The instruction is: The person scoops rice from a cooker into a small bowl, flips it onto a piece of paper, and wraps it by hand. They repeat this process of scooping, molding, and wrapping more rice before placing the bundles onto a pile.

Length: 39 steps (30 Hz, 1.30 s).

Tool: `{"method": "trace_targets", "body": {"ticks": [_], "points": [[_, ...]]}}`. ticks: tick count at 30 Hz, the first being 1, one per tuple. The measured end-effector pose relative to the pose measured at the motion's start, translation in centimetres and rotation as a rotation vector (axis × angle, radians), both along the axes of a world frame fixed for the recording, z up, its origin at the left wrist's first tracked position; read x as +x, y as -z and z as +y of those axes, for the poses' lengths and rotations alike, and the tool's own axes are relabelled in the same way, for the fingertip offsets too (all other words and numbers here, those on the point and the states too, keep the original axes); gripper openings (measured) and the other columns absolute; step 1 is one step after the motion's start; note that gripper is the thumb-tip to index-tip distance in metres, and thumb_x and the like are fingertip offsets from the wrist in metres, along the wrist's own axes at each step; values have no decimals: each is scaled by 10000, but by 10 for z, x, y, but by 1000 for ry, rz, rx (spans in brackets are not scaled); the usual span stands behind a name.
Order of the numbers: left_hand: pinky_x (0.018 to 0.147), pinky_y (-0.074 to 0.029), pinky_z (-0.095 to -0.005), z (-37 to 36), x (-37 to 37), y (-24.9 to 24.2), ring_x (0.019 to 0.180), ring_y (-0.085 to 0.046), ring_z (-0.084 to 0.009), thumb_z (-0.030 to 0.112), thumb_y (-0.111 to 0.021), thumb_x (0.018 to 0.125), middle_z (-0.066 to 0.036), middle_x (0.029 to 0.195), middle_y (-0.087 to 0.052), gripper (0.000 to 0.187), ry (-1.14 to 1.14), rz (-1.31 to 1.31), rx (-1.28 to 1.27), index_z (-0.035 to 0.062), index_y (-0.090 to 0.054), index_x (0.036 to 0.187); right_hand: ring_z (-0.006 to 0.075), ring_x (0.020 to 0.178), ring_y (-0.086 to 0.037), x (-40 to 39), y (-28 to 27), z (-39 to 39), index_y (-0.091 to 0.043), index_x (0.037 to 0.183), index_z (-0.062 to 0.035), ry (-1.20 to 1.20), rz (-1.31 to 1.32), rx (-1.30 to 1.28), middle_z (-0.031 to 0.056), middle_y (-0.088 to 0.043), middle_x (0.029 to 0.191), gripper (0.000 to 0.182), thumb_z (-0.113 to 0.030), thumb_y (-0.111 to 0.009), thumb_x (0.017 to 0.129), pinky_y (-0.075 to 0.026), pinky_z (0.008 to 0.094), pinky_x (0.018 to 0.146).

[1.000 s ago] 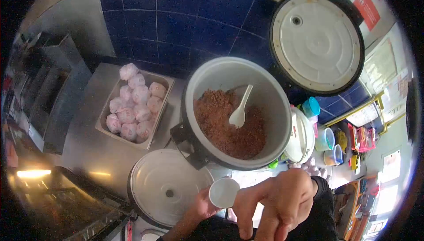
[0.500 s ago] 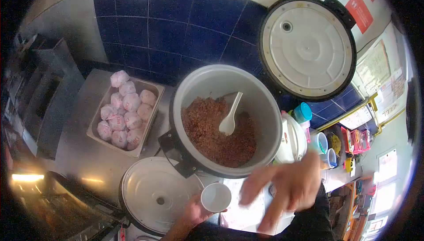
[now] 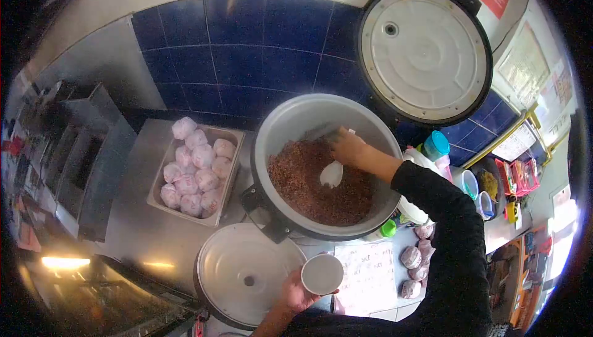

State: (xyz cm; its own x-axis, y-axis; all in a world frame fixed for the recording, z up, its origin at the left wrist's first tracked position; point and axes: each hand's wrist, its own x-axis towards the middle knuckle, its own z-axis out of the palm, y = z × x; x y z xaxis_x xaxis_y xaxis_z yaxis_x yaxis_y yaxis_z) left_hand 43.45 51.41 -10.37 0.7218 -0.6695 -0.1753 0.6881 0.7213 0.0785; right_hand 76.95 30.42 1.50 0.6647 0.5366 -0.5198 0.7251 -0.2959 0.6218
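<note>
A large round cooker pot (image 3: 265, 121) holds reddish-brown rice (image 3: 302, 182). My right hand (image 3: 349, 147) reaches into the pot, its fingers closed round the handle of a white paddle (image 3: 332, 175), whose blade rests in the rice. Below the pot, my left hand (image 3: 298, 292) holds a white cup (image 3: 322, 274) with its open mouth up. The cup is above the right edge of a round metal lid (image 3: 231, 263).
A metal tray (image 3: 231, 182) of wrapped white balls (image 3: 204, 155) stands left of the pot. The cooker's raised lid (image 3: 426, 53) is behind it. Darker wrapped balls (image 3: 411, 256) and a written sheet (image 3: 367, 275) lie at the lower right. Cups and containers (image 3: 437, 144) stand further right.
My right hand has moved from in front of the pot up into it and closed on the paddle handle. My left hand still holds the cup. The view has shifted slightly.
</note>
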Motion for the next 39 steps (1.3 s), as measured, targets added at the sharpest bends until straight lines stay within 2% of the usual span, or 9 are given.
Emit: {"method": "trace_targets", "body": {"ticks": [1, 4, 8, 15, 24, 27, 29, 36, 39], "points": [[1041, -448, -684, -1, -1, 5, 1350, -498, -402, 542, -486, 960, -176, 1517, -451, 796, -23, -14, -47, 101, -264, 1585, 231, 1017, -697, 0, -8, 0, -769, 1001, -155, 14, 78, 74, 9, -741, 973, 188, -239, -619, 925, -463, 504, 1001], [1025, -468, -673, -1, -2, 8, 1340, -511, -396, 553, -471, 965, -172, 1507, -463, 790, -46, -4, -74, 100, -273, 1581, 247, 924, -740, 8, -27, 1, -778, 998, -176, 164, -62, 120, 39, -773, 1002, 170, -220, -628, 930, -531, 478, 849], [1016, -483, -662, -5, 2, 7, 1327, -526, -393, 533, -443, 978, -169, 1498, -476, 753, -27, 47, -75, 100, -292, 1575, 245, 875, -753, 31, -17, -2, -788, 868, -132, 47, -210, 268, 50, -778, 908, 163, -205, -645, 897, -549, 421, 686], [990, -493, -680, 7, 2, -9, 1318, -538, -384, 492, -386, 994, -160, 1504, -475, 694, -47, 131, 70, 109, -317, 1569, 253, 830, -754, 64, 38, 13, -780, 923, -129, 107, -89, 183, 57, -773, 906, 155, -224, -662, 890, -584, 423, 661], [965, -490, -714, 6, 1, 4, 1298, -555, -390, 495, -382, 981, -146, 1529, -446, 716, -136, -24, -78, 110, -293, 1578, 345, 890, -738, 6, -11, -11, -770, 951, -104, 80, 291, 162, 135, -760, 939, 177, -226, -657, 889, -589, 471, 746], [1013, -488, -653, 7, 0, 0, 1311, -537, -399, 492, -429, 972, -200, 1470, -493, 766, -119, -10, -146, 60, -252, 1579, 366, 910, -730, -21, -23, 8, -764, 964, -89, 154, 356, 141, 156, -754, 945, 213, -238, -625, 905, -580, 494, 771], [962, -478, -728, 9, 0, 1, 1284, -559, -418, 503, -409, 975, -155, 1483, -497, 736, -99, -64, -60, 92, -291, 1574, 372, 920, -727, -29, -28, 16, -760, 974, -79, 189, 375, 144, 164, -751, 950, 233, -245, -608, 911, -575, 506, 784], [951, -486, -716, 25, -9, 0, 1279, -566, -410, 525, -423, 954, -158, 1478, -507, 764, -213, -41, -180, 94, -298, 1572, 402, 973, -698, -55, -42, 6, -716, 1119, -93, 266, 558, 183, 194, -735, 1005, 305, -272, -579, 913, -553, 518, 825], [985, -485, -684, 39, -8, -29, 1284, -564, -401, 545, -448, 939, -162, 1485, -502, 792, -247, -88, 14, 96, -298, 1575, 406, 1021, -682, -71, -60, 3, -701, 1136, -94, 307, 660, 280, 209, -726, 1031, 306, -279, -573, 927, -540, 522, 850]]}}
